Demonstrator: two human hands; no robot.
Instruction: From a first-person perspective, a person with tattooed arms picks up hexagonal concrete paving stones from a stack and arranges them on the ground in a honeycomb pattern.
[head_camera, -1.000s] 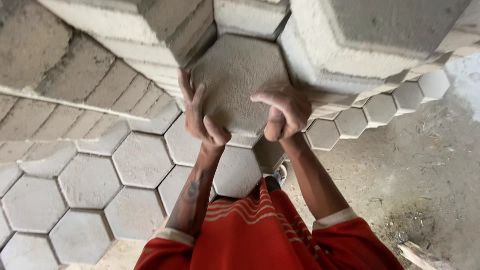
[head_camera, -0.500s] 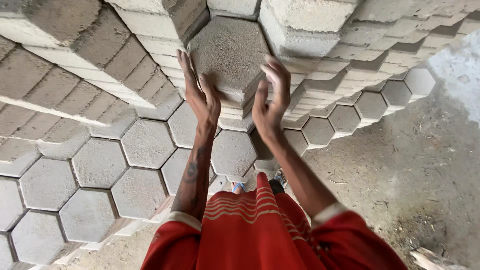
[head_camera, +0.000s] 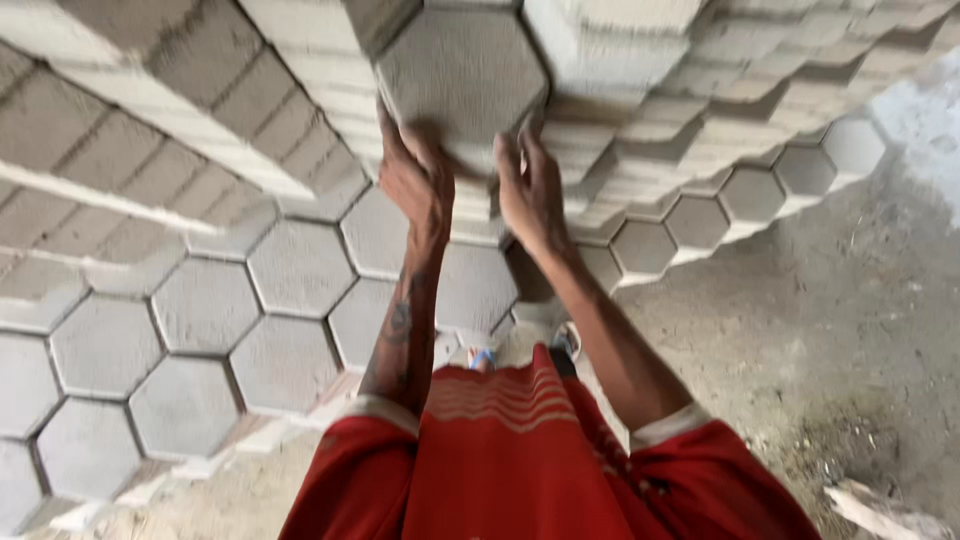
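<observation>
A grey hexagonal concrete paver (head_camera: 462, 80) sits high on a tall stack of the same blocks (head_camera: 620, 120). My left hand (head_camera: 415, 180) presses against its lower left edge, fingers up. On its lower right edge rests my right hand (head_camera: 528, 185), also with fingers pointing up. Both hands grip the block between them. The picture is blurred by motion.
Lower rows of hexagonal pavers (head_camera: 210, 310) form steps at the left and middle. More stacked blocks (head_camera: 150, 110) rise at the upper left. Bare dusty ground (head_camera: 820, 330) lies to the right, with a pale scrap (head_camera: 880, 510) at the lower right. My red shirt (head_camera: 520, 460) fills the bottom.
Both hands have risen with the hexagonal paver, from the lower rows to the top of the stack. My palms turned from over the block to its sides.
</observation>
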